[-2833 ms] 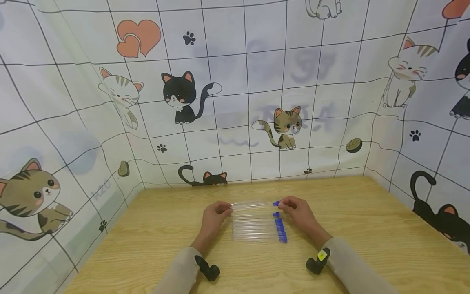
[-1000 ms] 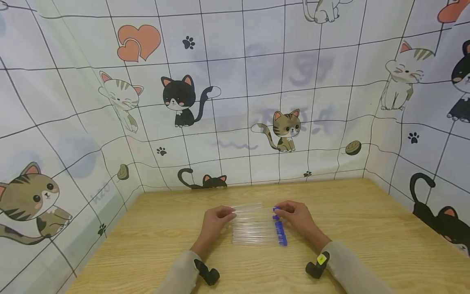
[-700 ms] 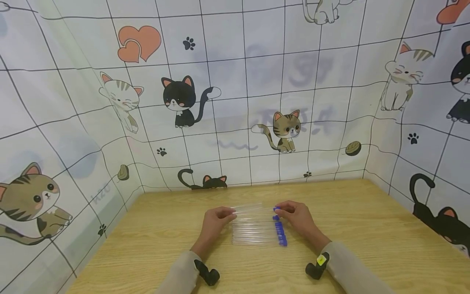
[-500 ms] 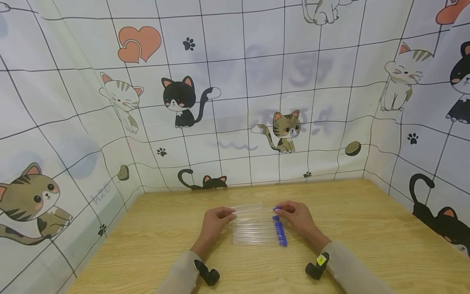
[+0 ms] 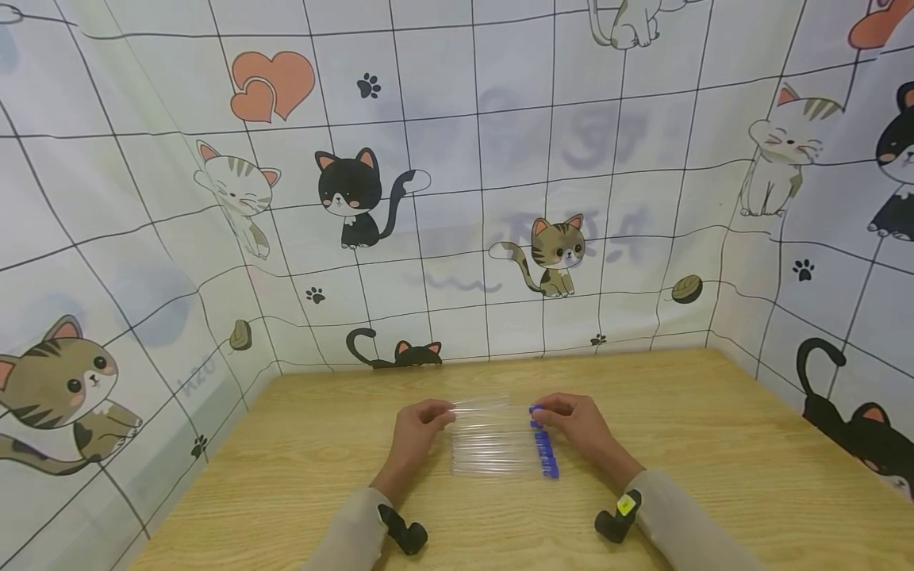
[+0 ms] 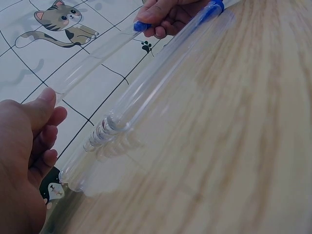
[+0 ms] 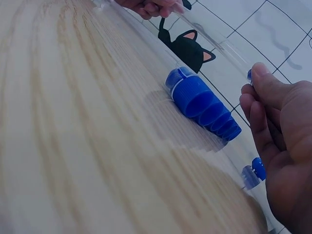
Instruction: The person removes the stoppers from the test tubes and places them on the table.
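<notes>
In the head view my left hand pinches the far-left end of a clear test tube, lifted off the table. My right hand pinches the blue cap at the tube's other end, between thumb and fingers. Both wrist views show the tube reaching from one hand to the other; in the head view its visible stretch fades short of the cap. Just nearer than the hands, several more clear test tubes lie side by side, blue caps to the right. One cap stands slightly apart from the row.
The wood-grain table carries the tubes near its middle. A white cloth with a grid and cartoon cats rises behind it and on both sides. Black camera mounts sit on both wrists.
Compared with 2.8 s ago, my right hand and the pinched cap sit slightly lower in the head view, closer to the row. During the last second the hands stay almost still.
</notes>
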Motion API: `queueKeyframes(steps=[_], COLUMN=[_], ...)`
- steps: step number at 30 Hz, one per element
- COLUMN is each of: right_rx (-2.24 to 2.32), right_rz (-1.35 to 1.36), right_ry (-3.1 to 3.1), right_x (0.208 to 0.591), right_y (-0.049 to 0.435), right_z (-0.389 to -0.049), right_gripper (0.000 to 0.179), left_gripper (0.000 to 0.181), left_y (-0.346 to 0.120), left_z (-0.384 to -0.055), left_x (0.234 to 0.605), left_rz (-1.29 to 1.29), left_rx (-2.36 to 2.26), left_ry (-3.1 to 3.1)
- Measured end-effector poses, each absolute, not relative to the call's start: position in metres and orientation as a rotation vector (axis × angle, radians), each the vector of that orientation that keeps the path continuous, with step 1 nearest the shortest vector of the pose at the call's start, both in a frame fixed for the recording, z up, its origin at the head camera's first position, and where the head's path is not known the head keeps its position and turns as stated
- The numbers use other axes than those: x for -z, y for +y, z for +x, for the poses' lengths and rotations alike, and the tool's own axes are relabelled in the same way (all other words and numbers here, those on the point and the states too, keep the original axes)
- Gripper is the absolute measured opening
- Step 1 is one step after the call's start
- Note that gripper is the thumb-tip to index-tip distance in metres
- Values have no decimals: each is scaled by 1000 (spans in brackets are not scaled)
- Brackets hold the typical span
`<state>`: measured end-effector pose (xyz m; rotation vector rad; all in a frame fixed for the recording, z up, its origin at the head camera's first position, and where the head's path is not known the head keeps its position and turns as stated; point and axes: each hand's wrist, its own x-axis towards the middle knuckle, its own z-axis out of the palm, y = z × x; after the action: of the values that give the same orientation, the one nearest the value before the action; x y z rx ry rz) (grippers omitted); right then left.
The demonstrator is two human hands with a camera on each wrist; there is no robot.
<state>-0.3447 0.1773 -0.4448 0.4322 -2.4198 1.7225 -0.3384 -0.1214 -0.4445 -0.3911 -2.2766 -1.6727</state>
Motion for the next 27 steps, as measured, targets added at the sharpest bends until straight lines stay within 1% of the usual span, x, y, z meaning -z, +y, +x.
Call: queueKeyframes(steps=[4, 11, 27], right_rx=[-1734, -1746, -1751], right_rz=[447, 501, 501], right_ry=[-2420, -2412, -2425], right_x=[445, 444, 440], right_y=[178, 179, 180], right_z=[-345, -344, -344], right_gripper=[26, 27, 28], left_gripper=[17, 18, 15], left_y=[-121, -121, -123], left_z=[-339, -338, -339], left_x=[445, 445, 444], left_rz=[-391, -385, -420], left_rx=[1666, 1663, 1622], left_ry=[-2270, -2261, -2279])
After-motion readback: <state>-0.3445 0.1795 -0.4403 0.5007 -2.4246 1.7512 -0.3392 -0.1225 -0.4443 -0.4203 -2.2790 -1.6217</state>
